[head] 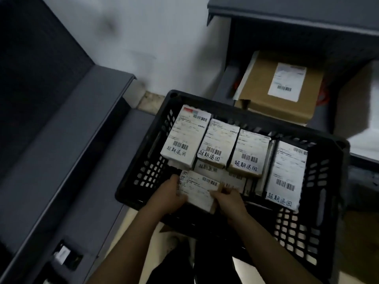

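A brown box (258, 87) sits on grey shelving (225, 85)

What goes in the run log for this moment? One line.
left hand: grips labelled parcel, left end | right hand: grips right end | black plastic crate: holds other parcels

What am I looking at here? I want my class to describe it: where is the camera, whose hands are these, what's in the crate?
There is no machine here. One camera, worn on a person's head, looks down at their own bare arms. The left hand and right hand grip the two ends of a small parcel with a white barcode label, at the near side of a black plastic crate. More labelled parcels lie in the crate. Behind it, a brown cardboard box sits on a grey shelf.
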A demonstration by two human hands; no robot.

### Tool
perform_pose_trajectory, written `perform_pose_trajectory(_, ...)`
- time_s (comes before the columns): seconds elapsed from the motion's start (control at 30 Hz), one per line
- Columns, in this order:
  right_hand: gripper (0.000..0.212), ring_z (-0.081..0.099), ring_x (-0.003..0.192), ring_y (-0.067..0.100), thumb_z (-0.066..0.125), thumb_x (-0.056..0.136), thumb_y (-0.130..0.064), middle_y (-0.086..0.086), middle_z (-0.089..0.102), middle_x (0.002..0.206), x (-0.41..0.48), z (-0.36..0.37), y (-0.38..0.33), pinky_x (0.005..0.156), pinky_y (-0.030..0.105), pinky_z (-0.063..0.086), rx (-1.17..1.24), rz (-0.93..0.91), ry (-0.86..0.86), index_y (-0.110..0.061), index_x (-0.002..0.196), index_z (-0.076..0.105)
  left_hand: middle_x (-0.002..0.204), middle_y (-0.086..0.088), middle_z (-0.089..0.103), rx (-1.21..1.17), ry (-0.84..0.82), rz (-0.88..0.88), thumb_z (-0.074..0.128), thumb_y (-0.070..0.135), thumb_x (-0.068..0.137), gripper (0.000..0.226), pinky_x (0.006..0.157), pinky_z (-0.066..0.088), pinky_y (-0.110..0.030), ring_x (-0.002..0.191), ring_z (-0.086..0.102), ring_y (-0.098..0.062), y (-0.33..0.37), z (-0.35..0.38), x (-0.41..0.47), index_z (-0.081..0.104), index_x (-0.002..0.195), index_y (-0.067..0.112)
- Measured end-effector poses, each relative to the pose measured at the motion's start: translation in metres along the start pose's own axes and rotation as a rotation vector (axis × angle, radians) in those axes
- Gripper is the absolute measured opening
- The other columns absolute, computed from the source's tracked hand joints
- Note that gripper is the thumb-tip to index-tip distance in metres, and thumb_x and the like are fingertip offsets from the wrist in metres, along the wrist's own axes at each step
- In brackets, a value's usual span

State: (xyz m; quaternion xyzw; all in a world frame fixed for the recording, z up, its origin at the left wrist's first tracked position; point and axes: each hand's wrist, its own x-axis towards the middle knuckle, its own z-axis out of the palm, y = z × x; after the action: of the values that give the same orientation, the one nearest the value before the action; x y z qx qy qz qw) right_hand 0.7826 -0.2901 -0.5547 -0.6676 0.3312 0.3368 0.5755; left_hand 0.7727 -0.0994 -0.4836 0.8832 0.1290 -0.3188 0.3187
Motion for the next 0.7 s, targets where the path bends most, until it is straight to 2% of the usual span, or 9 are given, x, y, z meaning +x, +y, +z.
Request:
perform_pose_trajectory(0.1,0.046,0.065,0.101,0.026,0.077,0.082,-0.020,0.007,0.065,0.116,0.014,0.002,0.008,0.094,0.044,0.053,-0.035,0.050,0.007,-0.006,0.121,0.057,0.133,-0.004,0.057,0.025,-0.190,-0.037,0.069,0.020,0.086,0.064,0.100,0.044,-0.025,0.121,0.056,-0.019,-0.001,-0.001,0.018,0.039,0.142,0.014)
perform_pose_trajectory(0.17,0.051,0.064,0.104,0.026,0.078,0.081,-0.020,0.008,0.065,0.120,0.024,0.003,0.012,0.095,0.042,0.052,-0.080,0.054,0.007,-0.008,0.125,0.056,0.140,-0.003,0.050,0.035,-0.287,-0.012,0.066,0.012,0.091,0.061,0.107,0.037,-0.020,0.131,0.048,-0.018,-0.002,0.003,0.028,0.036,0.144,0.011)
perform_pose_trajectory(0.23,0.053,0.062,0.109,0.026,0.075,0.083,-0.017,0.008,0.064,0.124,0.033,0.006,0.018,0.095,0.037,0.051,-0.126,0.042,0.006,-0.010,0.131,0.055,0.140,-0.001,0.043,0.088,-0.399,-0.034,0.055,-0.001,0.095,0.057,0.100,0.033,-0.007,0.132,0.043,-0.015,0.000,0.008,0.037,0.028,0.145,0.008)
perform_pose_trajectory(0.3,0.051,0.061,0.111,0.025,0.070,0.086,-0.012,0.009,0.062,0.127,0.039,0.009,0.025,0.092,0.033,0.050,-0.139,0.064,-0.003,-0.011,0.134,0.053,0.145,-0.008,0.042,0.112,-0.433,-0.068,0.053,-0.003,0.094,0.063,0.101,0.031,-0.009,0.135,0.042,-0.021,0.002,0.013,0.046,0.022,0.148,0.004)
perform_pose_trajectory(0.4,0.044,0.062,0.107,0.025,0.065,0.089,-0.009,0.009,0.063,0.125,0.046,0.012,0.029,0.083,0.030,0.050,-0.145,0.088,-0.001,-0.014,0.132,0.056,0.147,-0.006,0.035,0.106,-0.476,-0.041,0.051,-0.003,0.096,0.059,0.091,0.027,0.002,0.136,0.038,-0.023,0.004,0.020,0.055,0.022,0.147,-0.001)
perform_pose_trajectory(0.5,0.047,0.061,0.109,0.026,0.065,0.089,-0.010,0.008,0.062,0.126,0.052,0.012,0.033,0.090,0.036,0.053,-0.187,0.089,-0.019,-0.017,0.134,0.053,0.154,-0.011,0.029,0.117,-0.460,-0.013,0.051,0.008,0.099,0.064,0.101,0.023,-0.009,0.141,0.032,-0.023,0.012,0.021,0.053,0.014,0.151,0.004)
perform_pose_trajectory(0.6,0.056,0.060,0.112,0.027,0.066,0.086,-0.011,0.008,0.060,0.129,0.051,0.009,0.040,0.094,0.041,0.053,-0.247,0.059,-0.046,-0.019,0.138,0.048,0.155,-0.012,0.028,0.169,-0.432,-0.034,0.052,0.011,0.099,0.069,0.098,0.024,-0.009,0.140,0.034,-0.025,-0.005,0.028,0.060,0.009,0.153,0.010)
perform_pose_trajectory(0.7,0.054,0.059,0.113,0.027,0.064,0.088,-0.010,0.008,0.060,0.128,0.046,0.006,0.040,0.090,0.034,0.052,-0.318,-0.020,-0.049,-0.016,0.139,0.047,0.154,-0.015,0.033,0.256,-0.372,-0.019,0.057,0.019,0.095,0.071,0.111,0.031,-0.026,0.137,0.038,-0.029,-0.018,0.032,0.068,0.017,0.154,0.013)
